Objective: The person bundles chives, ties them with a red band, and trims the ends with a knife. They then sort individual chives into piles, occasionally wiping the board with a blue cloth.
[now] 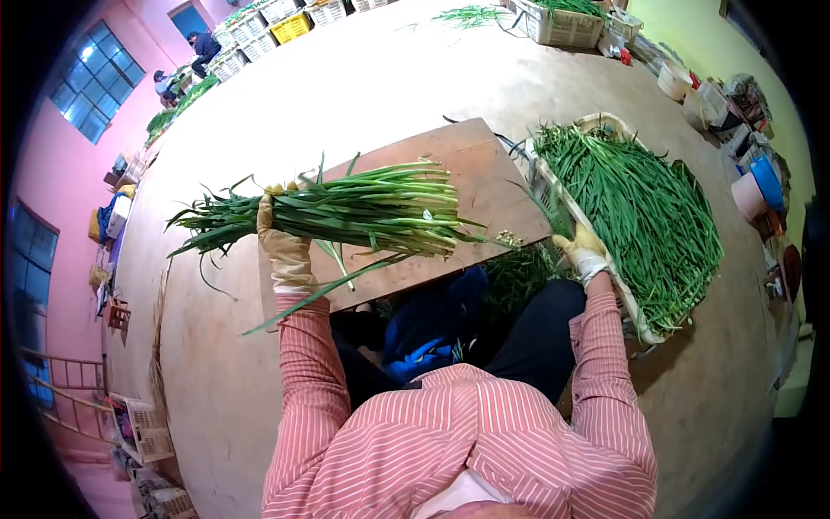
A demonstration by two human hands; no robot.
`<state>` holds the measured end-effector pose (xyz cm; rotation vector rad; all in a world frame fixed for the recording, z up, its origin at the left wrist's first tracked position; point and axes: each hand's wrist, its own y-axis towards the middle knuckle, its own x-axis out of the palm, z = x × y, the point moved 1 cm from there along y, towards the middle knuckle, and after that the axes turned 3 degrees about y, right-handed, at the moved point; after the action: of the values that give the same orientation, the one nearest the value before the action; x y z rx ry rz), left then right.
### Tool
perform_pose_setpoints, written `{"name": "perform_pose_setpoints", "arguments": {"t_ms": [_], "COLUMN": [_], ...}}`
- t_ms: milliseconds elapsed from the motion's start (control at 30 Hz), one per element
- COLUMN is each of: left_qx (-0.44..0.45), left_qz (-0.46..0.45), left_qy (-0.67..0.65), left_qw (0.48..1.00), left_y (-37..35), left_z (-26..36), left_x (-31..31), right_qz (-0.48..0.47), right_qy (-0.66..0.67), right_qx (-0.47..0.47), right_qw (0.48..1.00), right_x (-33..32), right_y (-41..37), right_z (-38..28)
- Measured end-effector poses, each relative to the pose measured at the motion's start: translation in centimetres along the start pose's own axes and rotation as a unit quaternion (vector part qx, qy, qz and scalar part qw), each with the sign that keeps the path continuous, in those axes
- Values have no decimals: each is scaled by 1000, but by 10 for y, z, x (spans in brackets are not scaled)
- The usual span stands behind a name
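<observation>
While our left hand (284, 242) clasps the chive bunch (380, 203) over the wooden board (497, 186), we count: heaped crate (637, 317) beside our right hand (585, 251), its grip unclear; blue basin (766, 182), right; yellow crate (291, 29), far left.

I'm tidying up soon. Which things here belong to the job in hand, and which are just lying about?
In the job:
- green bunch, in the left hand
- wooden board, beneath it
- loose greens in the pale crate, right hand by its rim

Seemingly lying about:
- blue container, right side
- white bucket, farther back
</observation>
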<state>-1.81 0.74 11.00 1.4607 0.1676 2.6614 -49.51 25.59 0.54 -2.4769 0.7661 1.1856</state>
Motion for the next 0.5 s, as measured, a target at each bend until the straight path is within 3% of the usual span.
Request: {"name": "perform_pose_setpoints", "arguments": {"t_ms": [33, 67, 133, 200, 300, 333, 400, 433, 500], "left_qx": [-4, -27, -62, -53, -48, -31, -11, -16, -18], "left_qz": [4, -25, -87, -102, -109, -60, -5, 6, 18], "left_qy": [1, -1, -22, -20, -22, 8, 39, 61, 81], "left_qw": [1000, 999, 994, 993, 993, 998, 999, 998, 996], "left_y": [-2, -5, -2, -5, -9, -8, -7, -5, -1], "left_z": [2, 3, -1, -6, -8, -8, -5, 0, 8], "left_x": [3, 7, -1, 6, 13, 14, 7, 2, -3], "right_qz": [24, -11, -184, -261, -272, -274, -388, -349, -325], "right_qy": [11, 88, 305, 323, 284, 284, 377, 378, 355], "right_qx": [-33, -92, -80, -114, -172, -172, -18, -195, -152], "right_qw": [999, 992, 931, 903, 903, 903, 841, 835, 864], "right_x": [-11, -1, -15, -11, 45, 39, 15, 9, -1], "right_y": [-13, -6, -34, -56, -46, -47, -56, -59, -54], "right_z": [-38, -47, -123, -173, -173, -173, -171, -169, -147]}}
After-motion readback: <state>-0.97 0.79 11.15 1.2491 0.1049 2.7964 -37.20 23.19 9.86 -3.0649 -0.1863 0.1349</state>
